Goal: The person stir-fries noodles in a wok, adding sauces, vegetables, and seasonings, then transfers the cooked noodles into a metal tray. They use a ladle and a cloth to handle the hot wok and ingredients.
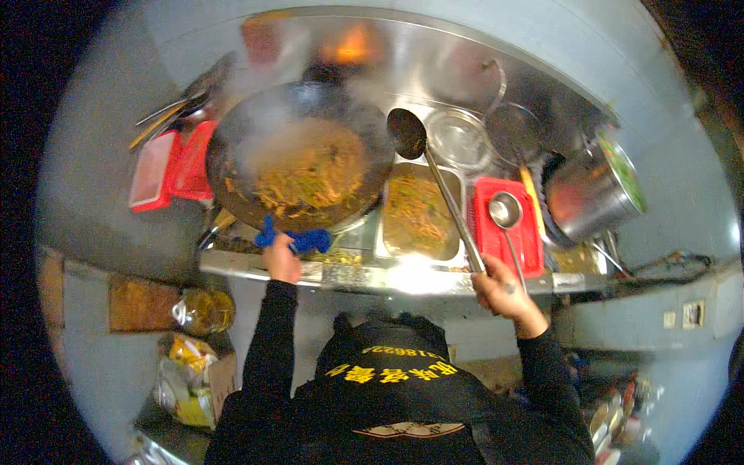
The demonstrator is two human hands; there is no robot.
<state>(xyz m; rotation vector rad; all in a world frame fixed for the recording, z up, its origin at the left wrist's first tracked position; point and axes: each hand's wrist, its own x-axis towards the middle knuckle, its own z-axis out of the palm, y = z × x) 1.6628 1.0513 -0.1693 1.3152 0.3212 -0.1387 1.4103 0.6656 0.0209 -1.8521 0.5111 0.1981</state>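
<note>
My left hand point(283, 258) grips a blue cloth point(311, 240) at the near rim of a large dark wok point(232, 192). Shredded food point(317, 168), brown with bits of green, lies steaming inside it. In my right hand point(505, 290) is the long handle of a cooking ladle point(454, 203). Its dark bowl is held above the counter, just right of the wok's rim. A rectangular steel pan point(463, 232) holding similar shredded food stands between the wok and a red plastic basket point(481, 197). A small steel ladle point(505, 210) lies across that basket.
Flame point(351, 52) shows behind the wok. Red plastic containers point(168, 174) are at its left. Farther right are a round steel dish point(459, 139), a wire strainer point(511, 131) and a steel pot point(587, 195) with something green at its top. Below the counter are a jug point(206, 311) and a cardboard box point(224, 378).
</note>
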